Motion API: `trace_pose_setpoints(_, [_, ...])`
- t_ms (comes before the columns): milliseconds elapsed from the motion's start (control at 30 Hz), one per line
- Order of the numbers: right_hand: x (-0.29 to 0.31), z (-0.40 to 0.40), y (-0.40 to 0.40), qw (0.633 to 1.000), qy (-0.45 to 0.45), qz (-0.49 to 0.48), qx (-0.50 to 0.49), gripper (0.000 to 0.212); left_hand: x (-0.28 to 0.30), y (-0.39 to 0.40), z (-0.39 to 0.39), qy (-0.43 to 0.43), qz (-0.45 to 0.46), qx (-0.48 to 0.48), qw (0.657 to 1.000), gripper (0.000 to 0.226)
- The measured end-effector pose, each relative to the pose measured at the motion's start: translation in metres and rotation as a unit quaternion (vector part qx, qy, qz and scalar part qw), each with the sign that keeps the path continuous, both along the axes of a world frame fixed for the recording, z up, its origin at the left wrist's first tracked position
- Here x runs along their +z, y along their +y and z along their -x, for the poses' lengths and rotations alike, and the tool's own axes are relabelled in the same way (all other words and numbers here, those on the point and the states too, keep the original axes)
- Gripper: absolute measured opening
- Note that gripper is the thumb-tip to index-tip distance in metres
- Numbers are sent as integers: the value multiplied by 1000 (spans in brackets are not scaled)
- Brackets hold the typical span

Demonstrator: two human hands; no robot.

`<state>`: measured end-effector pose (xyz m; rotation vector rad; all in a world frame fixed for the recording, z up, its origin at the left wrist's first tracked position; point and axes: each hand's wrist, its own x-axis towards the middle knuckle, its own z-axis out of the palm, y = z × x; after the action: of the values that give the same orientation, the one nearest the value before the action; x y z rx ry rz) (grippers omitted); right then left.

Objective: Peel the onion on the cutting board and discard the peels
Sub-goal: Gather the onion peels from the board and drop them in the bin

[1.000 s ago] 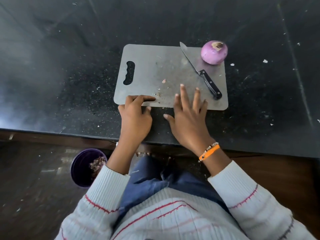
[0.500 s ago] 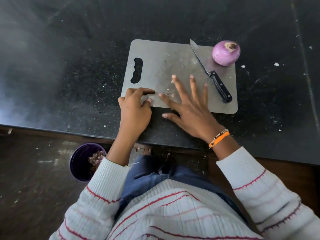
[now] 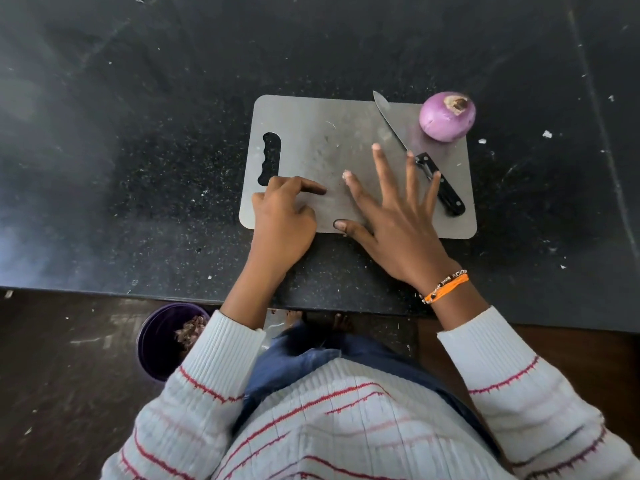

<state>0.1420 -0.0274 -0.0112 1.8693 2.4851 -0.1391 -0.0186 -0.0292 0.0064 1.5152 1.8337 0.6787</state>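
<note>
Right hand (image 3: pixel 398 223) flat, fingers spread on cutting board (image 3: pixel 311 133); left hand (image 3: pixel 284 220) curled, gripping board edge.

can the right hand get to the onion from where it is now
Probably yes. The right hand lies flat on the cutting board, and the onion sits uncovered at the far right corner; only the knife lies between.

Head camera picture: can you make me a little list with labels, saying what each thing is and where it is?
Board: flat grey cutting board with a handle slot, lying on the black speckled counter
Onion: round purple peeled onion, on the board's far right corner
Knife: black-handled kitchen knife, lying on the board beside the onion
Left hand: fingers curled, forefinger pointing, on the board's near left corner
Right hand: flat, fingers spread on the board
Bin: purple round bin on the floor, peels inside
</note>
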Motion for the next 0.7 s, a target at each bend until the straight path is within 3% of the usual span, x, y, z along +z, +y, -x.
trace_pose_setpoints(267, [-2, 28, -9, 998, 15, 47, -50, 90, -3, 9, 2, 0, 9, -13, 1000, 43])
trace_pose_setpoints(367, [-2, 31, 3, 997, 53, 29, -52, 79, 0, 11, 3, -1, 10, -16, 1000, 43])
trace_pose_setpoints(500, [-1, 20, 13, 979, 184, -72, -52, 48, 5, 13, 3, 2, -9, -18, 1000, 49])
trace_pose_setpoints(567, [-2, 19, 20, 970, 233, -64, -29, 47, 6, 14, 2, -3, -15, -14, 1000, 49])
trace_pose_setpoints(700, [-7, 26, 26, 981, 179, -61, 42, 45, 8, 14, -1, -6, -24, -21, 999, 46])
